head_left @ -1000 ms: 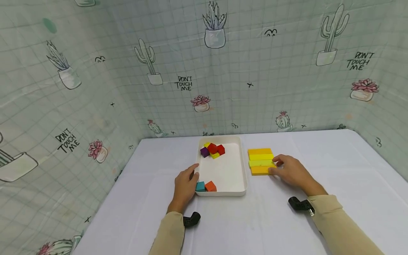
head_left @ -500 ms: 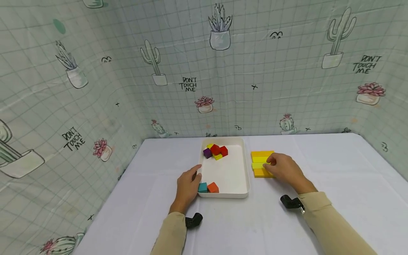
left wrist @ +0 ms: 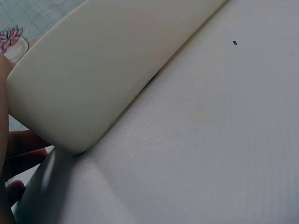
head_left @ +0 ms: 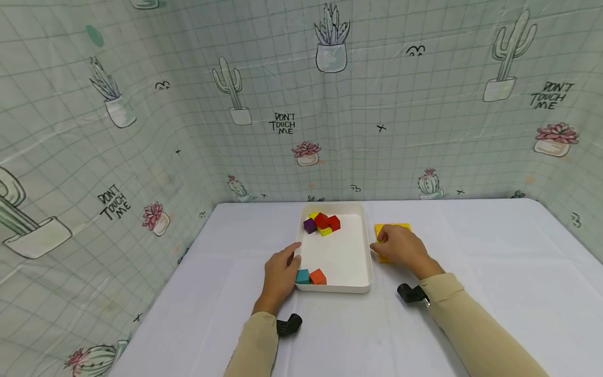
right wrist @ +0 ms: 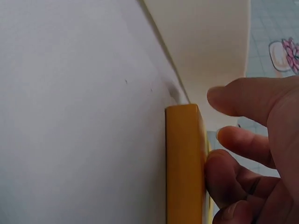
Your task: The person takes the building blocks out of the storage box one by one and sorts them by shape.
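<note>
My left hand [head_left: 278, 273] rests against the left side of a white tray [head_left: 336, 288], its thumb and index finger apart at the rim. In the left wrist view, several fingers [left wrist: 25, 144] show past the tray's corner. My right hand [head_left: 402, 247] lies over a row of flat yellow and orange-yellow blocks [head_left: 401, 225] right of the tray, hiding most of them. In the right wrist view, the thumb and index finger stand apart with nothing between them. Other fingers bend beside the long face of an orange-yellow block [right wrist: 182, 163].
Inside the tray, red [head_left: 322, 220], purple [head_left: 310, 225] and yellow cubes are clustered at the far left. A teal cube [head_left: 303, 276] and an orange cube [head_left: 318, 277] sit at its near left. A cactus-print cloth [head_left: 348, 157] hangs behind the white table [head_left: 348, 335].
My right hand has moved left across the yellow blocks, from their right ends to near the tray's right wall. The left hand stays at the tray; the head view has shifted slightly.
</note>
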The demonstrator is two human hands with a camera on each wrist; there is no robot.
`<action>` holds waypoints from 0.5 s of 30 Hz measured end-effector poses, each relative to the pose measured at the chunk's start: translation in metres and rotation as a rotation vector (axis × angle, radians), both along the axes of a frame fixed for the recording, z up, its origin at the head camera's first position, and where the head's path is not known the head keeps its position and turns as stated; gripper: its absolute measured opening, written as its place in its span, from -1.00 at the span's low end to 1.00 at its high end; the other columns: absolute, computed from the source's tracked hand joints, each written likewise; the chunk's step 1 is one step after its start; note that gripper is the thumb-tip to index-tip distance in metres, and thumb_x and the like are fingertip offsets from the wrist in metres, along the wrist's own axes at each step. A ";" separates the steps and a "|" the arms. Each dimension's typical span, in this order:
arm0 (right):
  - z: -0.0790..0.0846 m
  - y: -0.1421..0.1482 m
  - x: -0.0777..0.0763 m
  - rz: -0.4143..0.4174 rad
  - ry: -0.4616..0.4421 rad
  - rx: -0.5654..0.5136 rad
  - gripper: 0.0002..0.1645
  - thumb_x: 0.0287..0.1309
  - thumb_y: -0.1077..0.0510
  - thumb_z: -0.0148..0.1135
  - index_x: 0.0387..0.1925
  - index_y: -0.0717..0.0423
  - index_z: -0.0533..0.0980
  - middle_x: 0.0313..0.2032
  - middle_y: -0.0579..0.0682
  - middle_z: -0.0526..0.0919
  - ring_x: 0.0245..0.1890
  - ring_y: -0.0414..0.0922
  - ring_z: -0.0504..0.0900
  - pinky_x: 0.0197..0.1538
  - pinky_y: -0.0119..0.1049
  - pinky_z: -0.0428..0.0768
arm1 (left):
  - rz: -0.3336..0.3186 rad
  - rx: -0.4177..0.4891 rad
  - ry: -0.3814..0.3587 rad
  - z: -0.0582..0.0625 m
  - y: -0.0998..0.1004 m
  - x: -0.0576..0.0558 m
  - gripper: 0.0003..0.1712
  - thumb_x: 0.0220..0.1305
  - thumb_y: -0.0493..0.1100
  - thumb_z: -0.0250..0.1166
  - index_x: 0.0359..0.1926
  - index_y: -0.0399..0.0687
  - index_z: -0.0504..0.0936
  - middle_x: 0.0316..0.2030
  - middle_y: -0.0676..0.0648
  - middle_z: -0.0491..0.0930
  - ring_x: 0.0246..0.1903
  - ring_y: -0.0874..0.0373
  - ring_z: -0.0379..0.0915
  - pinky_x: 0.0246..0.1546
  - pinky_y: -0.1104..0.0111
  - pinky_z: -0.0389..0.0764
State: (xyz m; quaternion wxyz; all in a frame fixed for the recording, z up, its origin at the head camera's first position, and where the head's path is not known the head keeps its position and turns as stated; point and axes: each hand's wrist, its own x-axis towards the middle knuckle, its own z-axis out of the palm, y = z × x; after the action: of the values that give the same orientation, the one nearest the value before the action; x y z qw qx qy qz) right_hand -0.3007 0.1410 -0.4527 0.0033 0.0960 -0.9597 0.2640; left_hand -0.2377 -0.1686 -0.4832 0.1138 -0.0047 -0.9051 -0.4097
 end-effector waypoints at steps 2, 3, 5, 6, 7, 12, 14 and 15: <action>0.000 -0.003 -0.001 -0.017 -0.009 0.012 -0.64 0.14 -0.04 0.36 -0.21 0.17 0.61 -0.29 0.04 0.66 -0.37 -0.06 0.54 -0.40 -0.20 0.51 | -0.001 0.002 0.001 0.000 0.000 0.000 -0.55 0.45 -0.09 0.15 0.31 0.10 0.57 0.15 -0.10 0.61 0.15 -0.06 0.46 0.24 -0.05 0.41; 0.000 -0.004 -0.001 -0.028 -0.014 0.016 -0.65 0.14 -0.02 0.36 -0.20 0.17 0.61 -0.28 0.04 0.66 -0.38 -0.06 0.53 -0.40 -0.21 0.51 | -0.001 0.003 0.002 0.001 0.001 0.000 -0.55 0.45 -0.10 0.15 0.31 0.10 0.57 0.15 -0.10 0.61 0.15 -0.06 0.46 0.24 -0.05 0.41; 0.000 -0.006 -0.001 -0.043 -0.021 0.026 -0.66 0.16 0.01 0.34 -0.17 0.18 0.60 -0.26 0.06 0.66 -0.37 -0.04 0.53 -0.40 -0.21 0.51 | 0.002 0.003 0.000 0.001 0.001 0.000 -0.55 0.46 -0.09 0.15 0.31 0.11 0.57 0.16 -0.09 0.61 0.16 -0.05 0.46 0.24 -0.03 0.42; 0.001 -0.006 -0.001 -0.048 -0.021 0.032 -0.67 0.16 0.02 0.33 -0.15 0.18 0.60 -0.24 0.07 0.66 -0.36 -0.04 0.53 -0.40 -0.21 0.50 | 0.001 -0.002 0.006 0.001 0.001 0.000 -0.55 0.46 -0.10 0.15 0.31 0.10 0.57 0.16 -0.10 0.61 0.15 -0.05 0.46 0.23 -0.04 0.42; 0.001 -0.007 -0.001 -0.052 -0.024 0.037 -0.67 0.16 0.03 0.33 -0.14 0.18 0.60 -0.23 0.08 0.65 -0.35 -0.03 0.52 -0.39 -0.20 0.50 | 0.000 -0.004 0.007 0.001 0.001 0.000 -0.55 0.45 -0.10 0.15 0.31 0.10 0.57 0.15 -0.09 0.61 0.15 -0.05 0.46 0.23 -0.04 0.42; 0.002 -0.006 0.000 -0.069 -0.046 0.056 -0.67 0.14 0.05 0.30 -0.12 0.17 0.59 -0.21 0.09 0.64 -0.32 0.00 0.53 -0.37 -0.18 0.50 | -0.010 -0.024 0.046 0.000 0.000 0.001 -0.56 0.43 -0.13 0.15 0.29 0.07 0.58 0.11 -0.10 0.64 0.13 -0.06 0.48 0.22 -0.06 0.41; 0.002 -0.005 0.000 -0.070 -0.050 0.061 -0.66 0.13 0.05 0.30 -0.12 0.17 0.59 -0.20 0.11 0.64 -0.31 0.01 0.53 -0.36 -0.17 0.50 | -0.010 -0.026 0.055 0.000 -0.001 0.001 -0.56 0.43 -0.13 0.16 0.29 0.07 0.59 0.10 -0.10 0.64 0.12 -0.06 0.49 0.22 -0.06 0.40; 0.002 -0.005 0.000 -0.069 -0.049 0.063 -0.66 0.13 0.05 0.30 -0.11 0.17 0.59 -0.18 0.12 0.64 -0.31 0.01 0.53 -0.36 -0.17 0.51 | -0.009 -0.026 0.055 0.000 -0.001 0.001 -0.56 0.43 -0.14 0.15 0.29 0.07 0.59 0.10 -0.10 0.64 0.12 -0.06 0.49 0.21 -0.06 0.40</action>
State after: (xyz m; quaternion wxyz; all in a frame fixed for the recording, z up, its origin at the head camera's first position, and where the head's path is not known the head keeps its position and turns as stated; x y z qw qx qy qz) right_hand -0.3005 0.1361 -0.4507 -0.0142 0.0566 -0.9701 0.2358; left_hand -0.2365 -0.1694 -0.4835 0.1367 -0.0216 -0.9069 -0.3979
